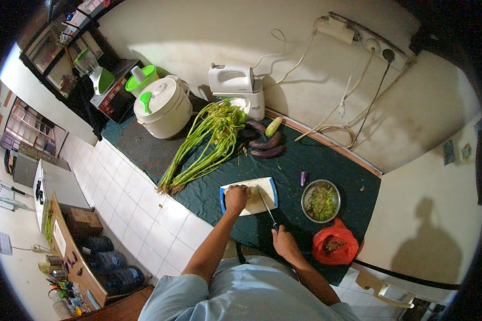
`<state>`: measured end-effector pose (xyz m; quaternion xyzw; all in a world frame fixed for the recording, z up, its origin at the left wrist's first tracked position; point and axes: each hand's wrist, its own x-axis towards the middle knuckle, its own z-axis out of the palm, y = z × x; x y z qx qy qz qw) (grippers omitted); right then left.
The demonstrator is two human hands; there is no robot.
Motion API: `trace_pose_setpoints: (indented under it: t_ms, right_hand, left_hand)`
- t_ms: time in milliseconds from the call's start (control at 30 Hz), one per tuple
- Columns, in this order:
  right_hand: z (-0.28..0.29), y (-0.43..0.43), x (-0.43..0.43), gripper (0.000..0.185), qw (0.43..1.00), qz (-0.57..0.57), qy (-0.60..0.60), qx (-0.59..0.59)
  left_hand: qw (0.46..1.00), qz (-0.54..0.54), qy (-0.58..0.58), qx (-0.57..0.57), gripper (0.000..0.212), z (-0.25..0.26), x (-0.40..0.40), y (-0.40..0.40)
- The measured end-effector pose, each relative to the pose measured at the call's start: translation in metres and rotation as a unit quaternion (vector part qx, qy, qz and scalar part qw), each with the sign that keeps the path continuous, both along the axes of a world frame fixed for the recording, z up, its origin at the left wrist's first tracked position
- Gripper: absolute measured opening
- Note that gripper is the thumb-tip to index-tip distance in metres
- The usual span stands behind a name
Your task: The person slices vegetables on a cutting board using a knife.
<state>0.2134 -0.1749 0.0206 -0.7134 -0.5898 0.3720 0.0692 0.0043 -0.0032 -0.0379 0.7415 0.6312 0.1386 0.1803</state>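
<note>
A white cutting board with blue edges (268,194) lies on the dark green table cover. My left hand (237,198) rests on its left part with the fingers curled down; whatever may be under them is hidden. Small pale pieces (250,194) show beside these fingertips. In my right hand (284,240) is the black handle of a kitchen knife (266,205). Its blade slants up and left across the board, with the tip near the small pieces. To the right stands a metal bowl (338,200) with chopped greens (322,200). A short purple eggplant end (303,178) lies between board and bowl.
Long-stemmed leafy greens (201,144) lie beyond the board, near several eggplants (267,148) and a pale green cucumber-like vegetable (273,126). A white rice cooker (164,108) and a stand mixer (241,88) stand behind. A red plastic bag (341,236) sits near the right corner.
</note>
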Motion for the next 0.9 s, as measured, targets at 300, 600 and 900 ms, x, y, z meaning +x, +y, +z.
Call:
trace_pose_setpoints:
  t_ms: [300, 600, 900]
  right_hand:
    - [0.004, 0.026, -0.006, 0.041, 0.998, -0.046, -0.01, 0.046]
    - [-0.004, 0.036, -0.007, 0.051, 0.998, -0.037, -0.018, 0.043]
    - [-0.005, 0.04, -0.011, 0.046, 0.998, -0.037, -0.031, 0.036]
  left_hand:
    - [0.995, -0.082, -0.032, 0.042, 0.016, -0.028, 0.031, 0.009]
    - [0.984, -0.04, -0.171, -0.025, 0.024, -0.006, 0.035, -0.006]
    - [0.993, -0.025, -0.116, -0.014, 0.021, 0.01, 0.046, -0.013]
